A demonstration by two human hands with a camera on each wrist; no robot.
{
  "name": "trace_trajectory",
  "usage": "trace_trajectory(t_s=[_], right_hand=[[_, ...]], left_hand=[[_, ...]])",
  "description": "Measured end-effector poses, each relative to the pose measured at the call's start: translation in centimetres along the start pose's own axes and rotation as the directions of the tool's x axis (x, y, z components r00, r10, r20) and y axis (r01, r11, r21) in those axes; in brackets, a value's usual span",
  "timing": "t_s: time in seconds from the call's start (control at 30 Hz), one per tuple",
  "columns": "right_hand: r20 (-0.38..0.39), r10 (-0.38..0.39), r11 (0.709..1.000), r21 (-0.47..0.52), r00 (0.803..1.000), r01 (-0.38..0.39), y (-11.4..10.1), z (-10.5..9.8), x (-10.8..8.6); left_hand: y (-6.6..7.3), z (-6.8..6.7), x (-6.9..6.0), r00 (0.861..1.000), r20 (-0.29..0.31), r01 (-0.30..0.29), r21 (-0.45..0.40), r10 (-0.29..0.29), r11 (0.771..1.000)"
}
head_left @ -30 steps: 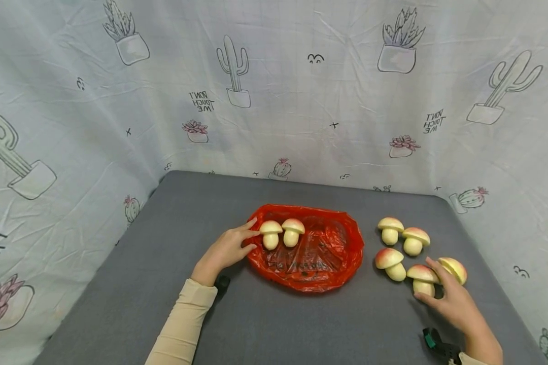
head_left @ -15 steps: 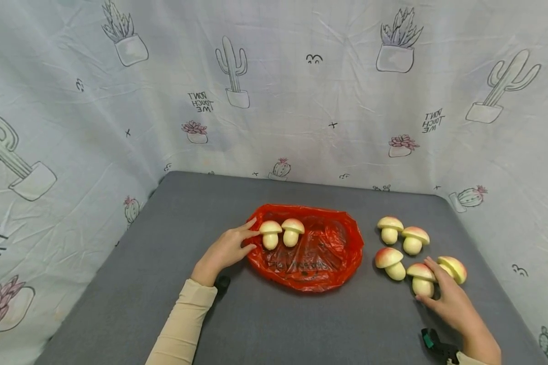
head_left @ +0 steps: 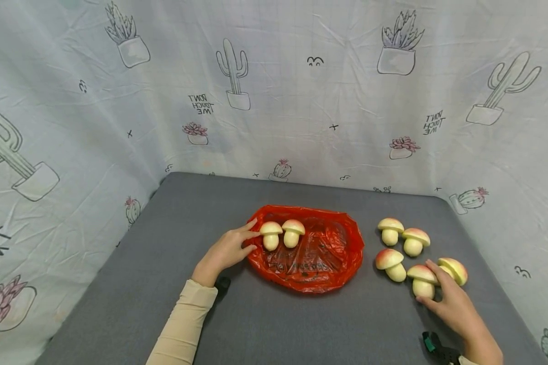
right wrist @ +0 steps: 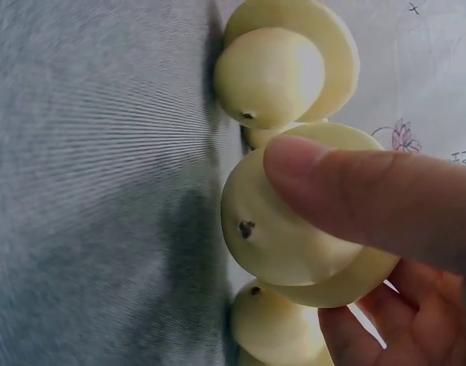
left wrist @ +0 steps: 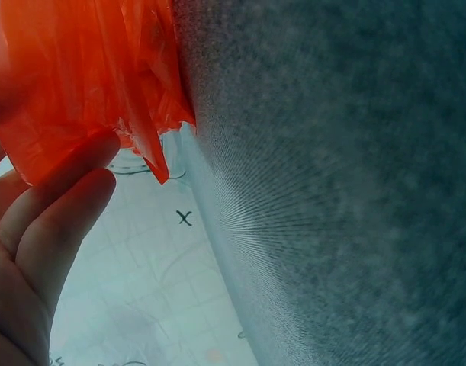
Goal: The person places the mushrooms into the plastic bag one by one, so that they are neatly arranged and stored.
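Note:
My right hand (head_left: 454, 304) grips a toy mushroom (head_left: 422, 284) with a cream stem and red-tinged cap. Close up in the right wrist view, the thumb presses the mushroom's (right wrist: 286, 229) stem side while other fingers lie beyond the cap. A red plastic bag (head_left: 301, 289), its mouth spread wide, lies mid-table. Two mushrooms (head_left: 293, 234) rest side by side in its left part. The left hand (head_left: 226, 252) holds the bag's left edge, fingers spread. In the left wrist view, fingertips meet the red plastic (left wrist: 88, 84), and the thumb is mostly hidden.
Several other mushrooms stand near the right hand: one leaning (head_left: 391, 263), two behind (head_left: 390, 230), and one (head_left: 454, 271) partly covered by the fingers. The grey table (head_left: 310, 324) ends at a pale curtain (head_left: 274, 91) printed with cacti.
My right fingers have closed slightly around the mushroom, which has barely shifted. The left hand and the bag hold their places.

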State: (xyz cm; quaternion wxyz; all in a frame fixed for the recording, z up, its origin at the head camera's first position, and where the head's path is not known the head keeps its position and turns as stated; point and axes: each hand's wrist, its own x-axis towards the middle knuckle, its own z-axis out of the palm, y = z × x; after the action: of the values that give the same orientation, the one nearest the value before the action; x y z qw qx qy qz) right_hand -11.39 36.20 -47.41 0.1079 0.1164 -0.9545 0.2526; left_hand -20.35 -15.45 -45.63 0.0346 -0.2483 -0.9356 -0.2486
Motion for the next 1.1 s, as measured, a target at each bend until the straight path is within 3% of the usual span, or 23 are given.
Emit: trace_trajectory(t_s=[0.37, 0.53, 0.8, 1.1], right_hand=[[0.036, 0.081, 0.995, 0.048, 0.996, -0.082, -2.1, -1.7, 0.2], [0.0, 0.088, 0.994, 0.066, 0.996, -0.087, -3.4, -2.3, 0.5], [-0.067, 0.028, 0.989, 0.145, 0.997, -0.018, -5.4, -2.0, 1.5], [-0.024, -0.04, 0.952, 0.304, 0.999, 0.046, -7.3, 0.1, 3.4]], left_hand=[[0.0, -0.1, -0.1, 1.0, -0.003, -0.007, 0.002, 0.007, 1.0], [0.1, -0.1, 0.0, 1.0, 0.001, 0.001, -0.003, -0.001, 1.0], [0.2, -0.1, -0.1, 1.0, 0.004, 0.024, -0.019, -0.024, 1.0], [0.2, -0.1, -0.1, 1.0, -0.004, 0.013, -0.003, -0.013, 1.0]])
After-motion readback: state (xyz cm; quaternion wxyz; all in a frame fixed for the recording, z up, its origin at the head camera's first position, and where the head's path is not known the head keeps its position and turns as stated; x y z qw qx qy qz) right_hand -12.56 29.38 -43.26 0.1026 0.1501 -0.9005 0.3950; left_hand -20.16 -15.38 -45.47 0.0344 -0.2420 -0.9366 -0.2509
